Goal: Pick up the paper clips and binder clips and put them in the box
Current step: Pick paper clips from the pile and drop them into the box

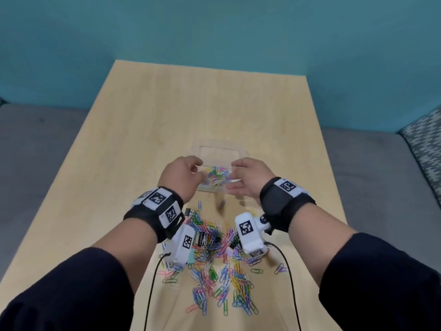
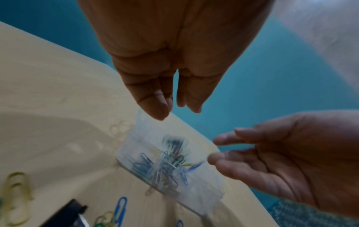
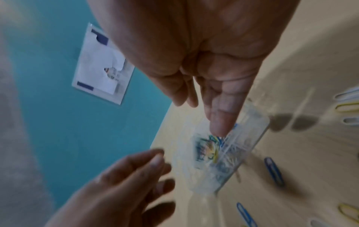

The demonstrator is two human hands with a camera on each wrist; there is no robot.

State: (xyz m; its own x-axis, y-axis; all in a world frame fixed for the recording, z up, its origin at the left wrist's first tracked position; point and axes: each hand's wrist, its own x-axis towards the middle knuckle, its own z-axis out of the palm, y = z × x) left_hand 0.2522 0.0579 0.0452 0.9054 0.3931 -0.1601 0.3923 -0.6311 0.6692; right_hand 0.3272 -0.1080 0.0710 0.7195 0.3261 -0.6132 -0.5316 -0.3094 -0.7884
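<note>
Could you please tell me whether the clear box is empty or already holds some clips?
Partly filled: coloured paper clips lie inside the clear box.

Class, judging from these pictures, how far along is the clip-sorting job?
Done: some coloured paper clips lie in the clear plastic box. In hand: nothing; the left hand and right hand hover open over it. Left: the large pile of clips and black binder clips on the wooden table.

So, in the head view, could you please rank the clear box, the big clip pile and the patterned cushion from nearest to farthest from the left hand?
1. Clear box: right beside the left hand, just ahead.
2. Clip pile: behind the hand, toward the person.
3. Patterned cushion: far right, off the table.
</note>
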